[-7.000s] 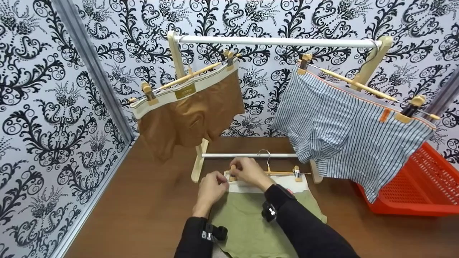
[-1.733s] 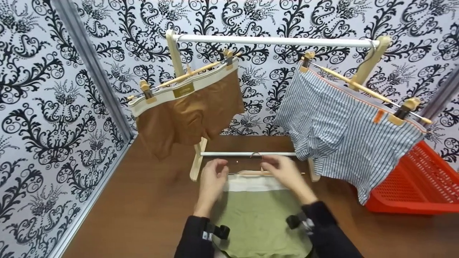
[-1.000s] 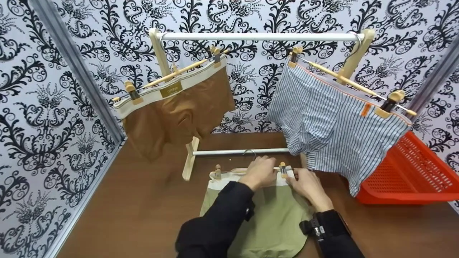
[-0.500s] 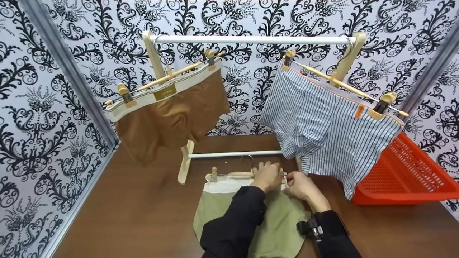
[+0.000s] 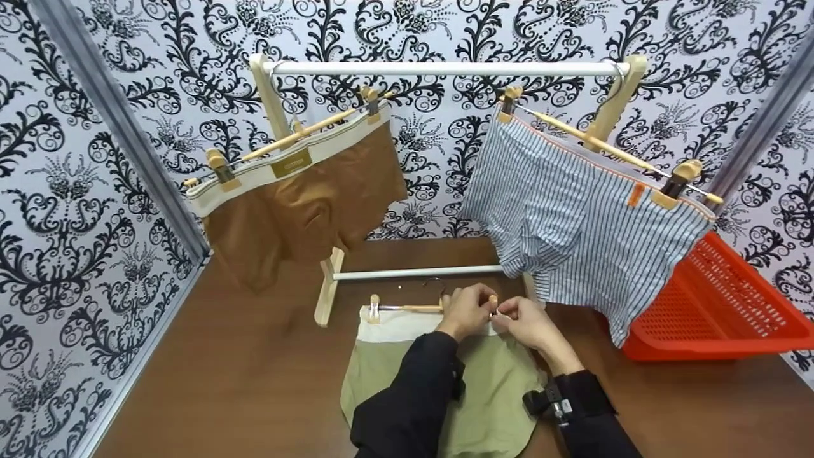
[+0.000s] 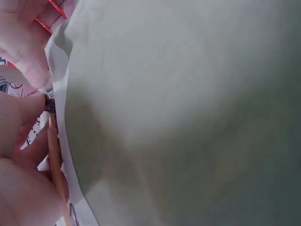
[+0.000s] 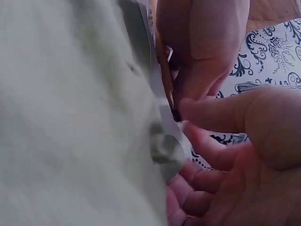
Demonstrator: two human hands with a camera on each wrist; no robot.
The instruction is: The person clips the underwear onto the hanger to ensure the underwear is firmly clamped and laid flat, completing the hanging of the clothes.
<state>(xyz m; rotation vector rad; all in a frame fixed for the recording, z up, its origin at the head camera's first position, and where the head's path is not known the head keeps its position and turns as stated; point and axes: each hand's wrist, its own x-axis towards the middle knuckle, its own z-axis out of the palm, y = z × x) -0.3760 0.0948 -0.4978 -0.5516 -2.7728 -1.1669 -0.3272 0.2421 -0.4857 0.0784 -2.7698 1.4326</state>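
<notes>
Olive-green underpants (image 5: 375, 369) with a white waistband lie on the table, and a wooden clip hanger (image 5: 420, 308) runs along that waistband. The hanger's left clip (image 5: 374, 310) stands on the waistband's left end. At the other end, my left hand (image 5: 467, 310) pinches the right clip (image 5: 493, 301) beside the hanger bar. My right hand (image 5: 531, 326) pinches the corner of the waistband against this clip. In the right wrist view, the thumb and index finger of the right hand (image 7: 268, 127) meet at the white edge. The clip's jaws are mostly hidden by fingers.
A wood and white rack (image 5: 445, 69) stands behind. Brown underpants (image 5: 311, 197) hang at its left on a clip hanger, striped ones (image 5: 572, 203) at its right. A red basket (image 5: 718, 346) sits at the right. Patterned walls (image 5: 432, 152) enclose the brown table (image 5: 254, 369).
Both hands have moved from the hanger's left clip to its right clip. Lately the right clip has become covered by the closing fingers. The view has shifted slightly right.
</notes>
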